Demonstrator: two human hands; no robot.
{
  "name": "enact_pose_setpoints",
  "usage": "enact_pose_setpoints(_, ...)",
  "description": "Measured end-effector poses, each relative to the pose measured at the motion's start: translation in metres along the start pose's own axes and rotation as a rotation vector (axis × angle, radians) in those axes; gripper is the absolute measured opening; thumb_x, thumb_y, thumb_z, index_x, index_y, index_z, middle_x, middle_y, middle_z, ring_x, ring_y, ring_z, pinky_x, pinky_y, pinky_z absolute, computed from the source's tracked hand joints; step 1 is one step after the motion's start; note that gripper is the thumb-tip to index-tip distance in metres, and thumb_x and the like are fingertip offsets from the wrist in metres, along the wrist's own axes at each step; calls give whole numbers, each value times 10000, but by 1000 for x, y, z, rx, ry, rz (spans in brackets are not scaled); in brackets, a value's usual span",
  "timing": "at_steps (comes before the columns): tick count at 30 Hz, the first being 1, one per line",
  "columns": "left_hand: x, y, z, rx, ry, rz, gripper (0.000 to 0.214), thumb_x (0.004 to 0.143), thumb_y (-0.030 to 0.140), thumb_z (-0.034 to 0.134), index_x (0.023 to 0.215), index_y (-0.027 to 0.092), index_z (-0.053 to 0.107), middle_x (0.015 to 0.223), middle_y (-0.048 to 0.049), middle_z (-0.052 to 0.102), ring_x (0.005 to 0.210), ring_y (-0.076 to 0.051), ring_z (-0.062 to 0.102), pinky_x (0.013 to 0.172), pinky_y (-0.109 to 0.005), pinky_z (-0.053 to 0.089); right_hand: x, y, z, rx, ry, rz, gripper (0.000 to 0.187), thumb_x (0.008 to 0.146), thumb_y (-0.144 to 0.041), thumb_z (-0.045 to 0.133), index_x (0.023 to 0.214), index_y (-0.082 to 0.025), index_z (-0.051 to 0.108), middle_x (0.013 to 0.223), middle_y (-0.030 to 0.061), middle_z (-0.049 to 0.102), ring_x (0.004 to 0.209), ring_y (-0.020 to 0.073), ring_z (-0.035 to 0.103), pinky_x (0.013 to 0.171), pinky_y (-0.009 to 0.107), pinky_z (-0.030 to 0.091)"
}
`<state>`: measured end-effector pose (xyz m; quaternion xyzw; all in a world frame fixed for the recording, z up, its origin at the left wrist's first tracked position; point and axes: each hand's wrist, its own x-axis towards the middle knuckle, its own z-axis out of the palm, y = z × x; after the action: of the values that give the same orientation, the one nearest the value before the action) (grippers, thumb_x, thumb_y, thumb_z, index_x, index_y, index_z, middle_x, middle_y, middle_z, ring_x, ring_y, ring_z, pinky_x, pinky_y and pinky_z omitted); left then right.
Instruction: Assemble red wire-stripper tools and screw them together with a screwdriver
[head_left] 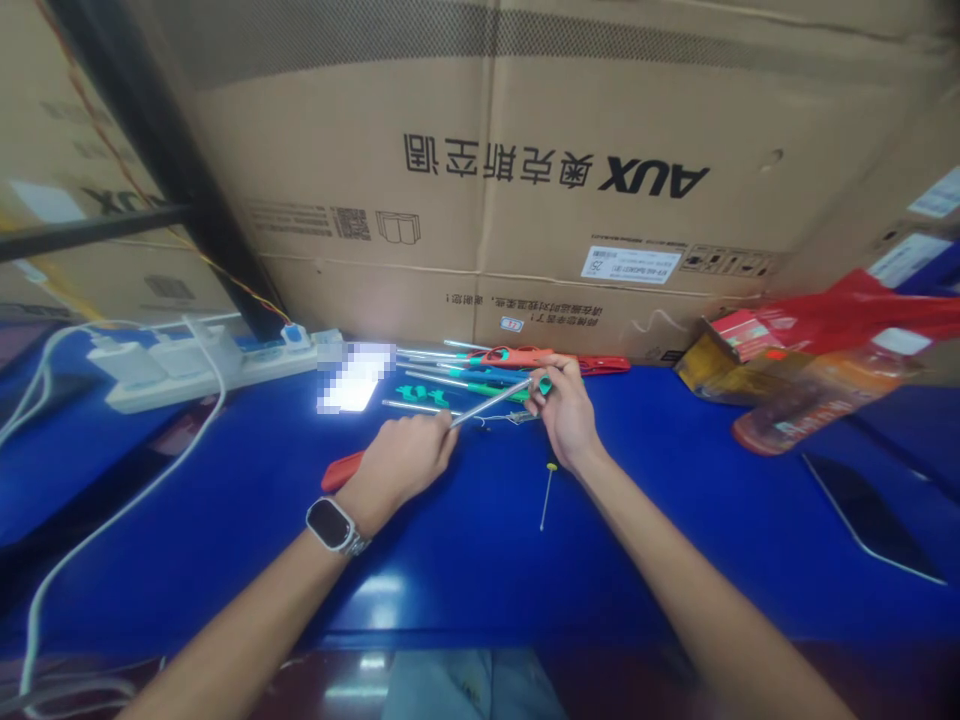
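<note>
My left hand [401, 450], with a watch on the wrist, is closed around a red-handled metal rod [491, 402]. Its red handle [343, 472] sticks out behind the hand. The rod slants up toward my right hand [564, 410], whose fingers pinch a small green piece [544, 383] at the rod's far end. I cannot tell whether the piece is joined to the rod. Beyond my hands lie several metal rods [435, 372] with orange, blue and green handles, and some loose green pieces [420, 394]. A thin metal pin with a yellow head [551, 467] lies below my right hand.
A blue table [480, 580] carries everything, with a large cardboard box [450, 240] behind it. Left are a white power strip [210, 370], its cables and a bright blurred-out rectangle [356, 378]. Right are a drink bottle [817, 395], an open box [712, 370], a red bag [847, 305] and a phone [870, 515].
</note>
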<state>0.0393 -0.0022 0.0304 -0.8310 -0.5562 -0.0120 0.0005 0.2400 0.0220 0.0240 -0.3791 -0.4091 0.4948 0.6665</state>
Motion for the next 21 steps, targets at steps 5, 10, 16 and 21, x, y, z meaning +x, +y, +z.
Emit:
enact_pose_setpoints(5, 0, 2, 5, 27, -21, 23, 387, 1009, 362, 267, 993, 165, 600, 825, -140, 717, 764, -347, 720, 666, -419, 507, -2, 12, -2, -319, -22, -211, 75, 934, -294, 455, 966, -243, 501, 821, -19, 540, 631, 120, 443, 555, 242, 350)
enact_pose_setpoints(10, -2, 2, 4, 20, -22, 15, 387, 1006, 355, 267, 999, 162, 603, 836, -146, 718, 768, -331, 721, 669, -399, 496, -18, 8, 3, -570, -128, -387, 198, 993, -312, 430, 1120, -250, 568, 1001, 42, 643, 739, 161, 533, 703, 309, 426)
enact_pose_setpoints(16, -2, -1, 1, 0, -9, 4, 421, 1016, 373, 242, 1004, 161, 606, 855, -153, 722, 770, -337, 718, 681, -414, 499, -13, -4, 1, -481, -210, -325, 351, 930, -343, 566, 1269, -255, 596, 1035, 58, 726, 807, 183, 580, 695, 322, 448)
enact_pose_setpoints(21, -2, -2, 1, -2, 9, 14, 418, 1021, 383, 245, 996, 168, 602, 842, -137, 716, 761, -330, 709, 686, -410, 494, -1, -4, -8, -232, -275, -105, 449, 817, -373, 720, 1236, -233, 646, 1023, 62, 761, 672, 126, 528, 567, 261, 391)
